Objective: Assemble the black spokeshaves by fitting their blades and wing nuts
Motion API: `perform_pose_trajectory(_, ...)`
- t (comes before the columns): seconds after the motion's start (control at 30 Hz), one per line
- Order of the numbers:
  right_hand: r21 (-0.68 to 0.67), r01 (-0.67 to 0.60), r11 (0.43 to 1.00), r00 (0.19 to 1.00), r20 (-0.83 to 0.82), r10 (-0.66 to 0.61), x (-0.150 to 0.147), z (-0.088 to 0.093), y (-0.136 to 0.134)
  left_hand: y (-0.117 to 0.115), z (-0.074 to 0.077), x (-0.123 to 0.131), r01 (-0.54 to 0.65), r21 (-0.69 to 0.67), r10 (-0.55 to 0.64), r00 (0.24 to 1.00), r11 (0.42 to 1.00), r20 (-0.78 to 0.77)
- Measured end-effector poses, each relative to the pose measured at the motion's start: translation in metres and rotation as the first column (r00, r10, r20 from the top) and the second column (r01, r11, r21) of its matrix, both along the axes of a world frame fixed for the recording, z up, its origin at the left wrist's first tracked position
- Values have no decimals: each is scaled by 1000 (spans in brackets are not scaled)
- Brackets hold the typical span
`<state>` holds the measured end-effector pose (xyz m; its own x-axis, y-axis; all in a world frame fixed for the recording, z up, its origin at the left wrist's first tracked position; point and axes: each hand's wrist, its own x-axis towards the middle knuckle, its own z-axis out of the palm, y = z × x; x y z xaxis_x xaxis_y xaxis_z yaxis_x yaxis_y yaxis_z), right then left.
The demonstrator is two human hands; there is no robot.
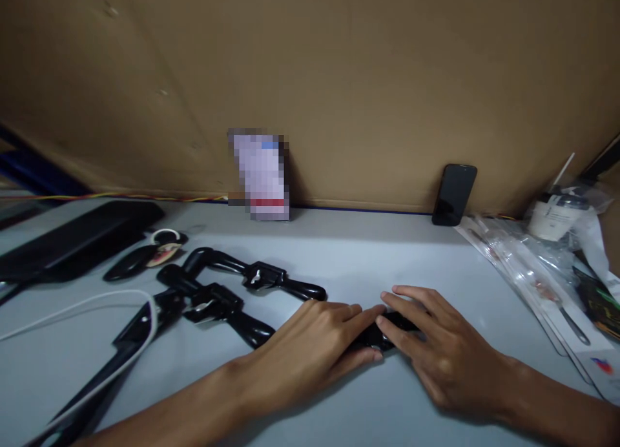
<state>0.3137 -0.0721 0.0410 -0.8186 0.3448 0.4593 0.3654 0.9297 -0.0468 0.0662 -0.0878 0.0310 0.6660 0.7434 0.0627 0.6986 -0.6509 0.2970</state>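
A glossy black tool (375, 336) lies low over the table, mostly covered by my two hands. My left hand (322, 337) is wrapped round its left part, thumb along the near side. On its right part rest the fingers of my right hand (438, 343), bent and slightly spread, the fingertips touching the tool near its middle. To the left lie similar black two-handled tools, one (264, 276) farther back and another (216, 305) nearer me, each with a metal piece at its centre.
A dark phone (454, 195) and a blurred upright item (264, 176) lean on the brown back panel. Packaged tools (537, 292) and a cup (557, 218) stand right. A black case (82, 237), key fob (133, 261) and white cable (121, 356) lie left.
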Motion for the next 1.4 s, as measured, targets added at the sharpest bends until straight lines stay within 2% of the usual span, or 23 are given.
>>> perform_pose_trajectory(0.07,-114,-19,993,998,-65,12,0,-1,-1,1,-1,0,5,12,-5,1000,1000,8)
perform_pose_trajectory(0.13,-136,-66,988,991,-127,49,2,1,2,1,-2,0,14,24,-15,1000,1000,15)
perform_pose_trajectory(0.3,113,-69,991,996,-55,75,7,6,11,2,-3,0,18,66,-19,1000,998,14)
perform_pose_trajectory(0.37,151,-45,988,999,-24,49,7,5,10,2,-3,0,17,61,-17,1000,998,7)
perform_pose_trajectory(0.43,77,-5,997,998,-65,10,6,3,7,2,-2,0,16,49,-17,1000,999,7)
perform_pose_trajectory(0.53,-130,22,991,979,-196,-47,1,0,3,1,-2,-1,30,41,-30,999,999,15)
perform_pose_trajectory(0.63,-305,4,952,964,-253,-85,-4,-5,3,1,-4,-2,33,55,-34,999,998,26)
perform_pose_trajectory(0.73,-414,0,910,958,-261,-118,-9,-11,6,1,-6,-2,21,66,-23,999,998,33)
perform_pose_trajectory(0.83,-423,108,900,931,-274,-240,-13,-12,8,1,-7,-2,12,77,-14,1000,997,27)
perform_pose_trajectory(0.9,-411,132,902,904,-324,-280,-14,-9,8,1,-6,-2,6,79,-7,1000,997,20)
perform_pose_trajectory(1.07,-426,-9,905,893,-411,-185,-10,-2,1,1,-5,-2,7,35,-8,1000,999,20)
perform_pose_trajectory(1.17,-447,4,895,915,-359,-184,-7,-6,0,1,-6,-1,14,56,-15,1000,998,22)
perform_pose_trajectory(1.3,-485,80,871,955,-212,-206,-3,-13,3,0,-8,-2,15,106,-19,999,994,36)
perform_pose_trajectory(1.4,-481,92,872,965,-173,-197,-1,-16,4,0,-8,-2,19,91,-23,999,996,38)
